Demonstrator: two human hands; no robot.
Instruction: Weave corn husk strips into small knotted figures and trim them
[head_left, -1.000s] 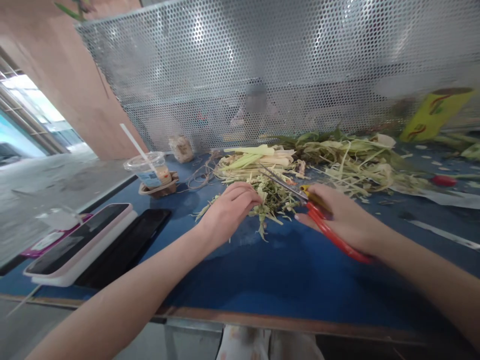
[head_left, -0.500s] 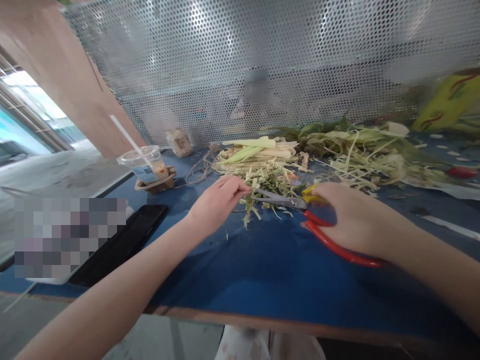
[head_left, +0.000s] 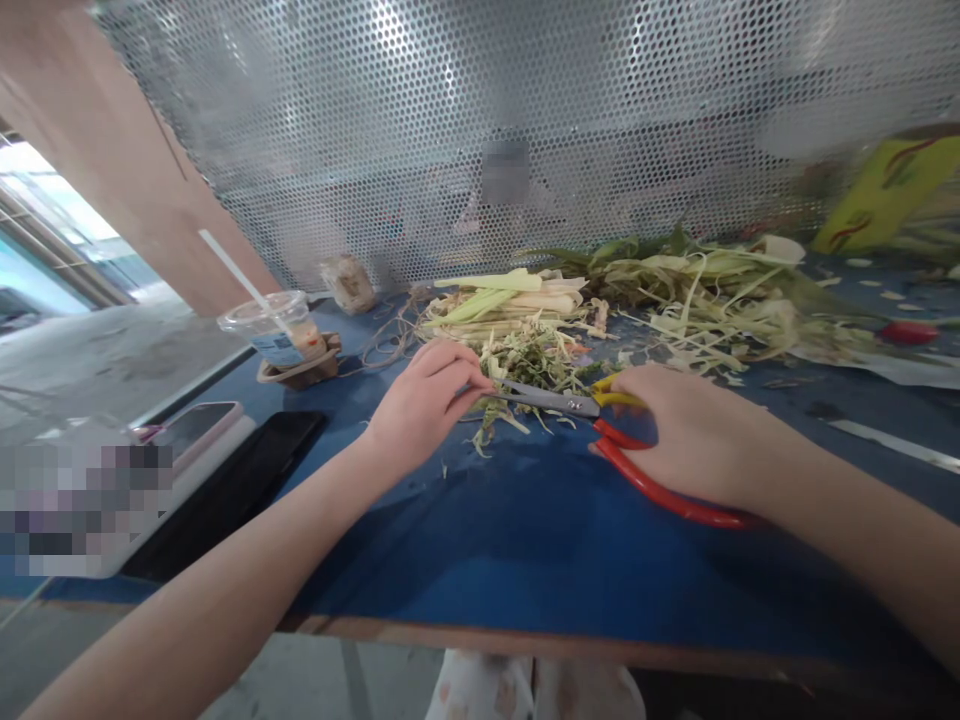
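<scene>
My right hand (head_left: 690,430) is wrapped round scissors (head_left: 574,404) with one yellow and one red handle. Their grey blades point left and stand slightly apart. At the blade tips my left hand (head_left: 427,400) has its thumb and fingers pinched together. Whatever is between those fingers is too small to make out. Just behind the blades lies a heap of green and pale plant trimmings (head_left: 536,350). Behind that is a stack of pale yellow-green husks or leaf strips (head_left: 517,300).
A plastic cup with a straw (head_left: 281,335) sits in a cardboard holder at left. Nearer are a black phone (head_left: 232,490) and a pale-edged device. More dry leaves (head_left: 697,290) lie at back right, before a perforated metal screen (head_left: 337,140). A loose string (head_left: 390,335) lies behind my left hand.
The view has shifted slightly, so the table things sit a little further left. Both hands stay in nearly the same place, the right one still holding the scissors.
</scene>
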